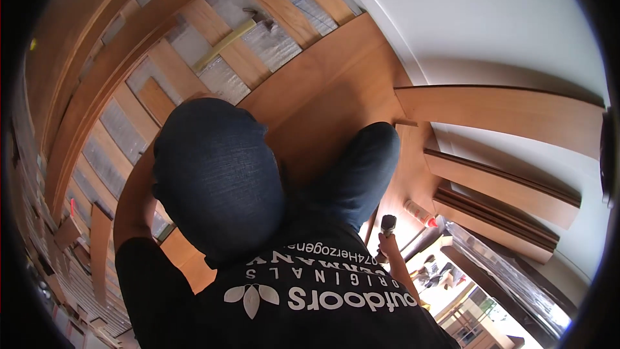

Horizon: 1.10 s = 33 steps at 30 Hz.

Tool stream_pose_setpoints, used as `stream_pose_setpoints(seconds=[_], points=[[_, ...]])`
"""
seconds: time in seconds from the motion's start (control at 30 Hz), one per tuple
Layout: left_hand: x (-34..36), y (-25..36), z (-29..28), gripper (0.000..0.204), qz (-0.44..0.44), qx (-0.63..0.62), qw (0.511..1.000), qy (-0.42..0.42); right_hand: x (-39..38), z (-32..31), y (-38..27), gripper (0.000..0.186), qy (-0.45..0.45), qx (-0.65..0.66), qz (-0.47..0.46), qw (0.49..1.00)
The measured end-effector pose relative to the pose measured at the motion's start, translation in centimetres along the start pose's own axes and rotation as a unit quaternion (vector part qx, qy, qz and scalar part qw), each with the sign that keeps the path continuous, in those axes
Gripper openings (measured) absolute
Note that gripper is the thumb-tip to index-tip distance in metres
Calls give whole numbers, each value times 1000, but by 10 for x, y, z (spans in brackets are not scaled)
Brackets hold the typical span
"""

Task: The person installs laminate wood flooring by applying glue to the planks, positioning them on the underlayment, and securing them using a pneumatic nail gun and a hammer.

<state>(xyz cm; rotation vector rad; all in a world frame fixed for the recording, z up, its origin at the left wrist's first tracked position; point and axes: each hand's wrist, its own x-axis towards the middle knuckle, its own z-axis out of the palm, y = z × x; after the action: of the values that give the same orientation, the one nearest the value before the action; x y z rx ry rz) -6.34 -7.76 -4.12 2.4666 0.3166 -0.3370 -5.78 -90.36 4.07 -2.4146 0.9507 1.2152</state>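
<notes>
My right hand (387, 246), out to the right of my bent knee, is closed around a short tool with a black, blunt head (388, 223); it looks like a hammer, but its handle is mostly hidden. A white bottle with a red tip (420, 213) lies on the wood just beyond that hand. My left arm (137, 203) reaches forward along the outside of my left knee. Only a sliver of my left hand (199, 96) shows behind the knee, so its fingers are hidden. Under me lie broad reddish-brown floorboards (323, 84).
Light wooden battens (174, 68) with silvery sheeting between them run ahead and left. Long boards (123, 58) rest across them. Several planks (504, 113) lie at the right by a white panelled door (484, 19). A plastic-wrapped long pack (510, 271) lies at the lower right.
</notes>
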Motion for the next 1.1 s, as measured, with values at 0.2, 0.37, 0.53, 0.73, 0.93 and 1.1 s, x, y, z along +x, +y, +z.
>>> stream_pose_setpoints(seconds=[0.2, 0.37, 0.53, 0.73, 0.93, 1.1], points=[[130, 51, -2, 18, 166, -38, 985, 20, -118, -119, -195, 24, -90, 201, -108, 969], [220, 103, 20, 12, 336, -4, 942, -13, -214, -165, -399, 49, -107, 173, -337, 919], [282, 150, 75, 18, 466, -96, 878, 61, -214, -142, -591, 36, -202, 85, -333, 917], [284, 137, 117, 33, 432, -172, 885, 29, -143, -40, -720, 49, -305, -66, -275, 910], [287, 135, 114, 35, 393, -206, 895, -48, -96, 18, -767, 66, -371, -156, -223, 888], [289, 129, 108, 35, 363, -310, 875, -87, -91, 29, -783, 60, -345, -215, -212, 889]])
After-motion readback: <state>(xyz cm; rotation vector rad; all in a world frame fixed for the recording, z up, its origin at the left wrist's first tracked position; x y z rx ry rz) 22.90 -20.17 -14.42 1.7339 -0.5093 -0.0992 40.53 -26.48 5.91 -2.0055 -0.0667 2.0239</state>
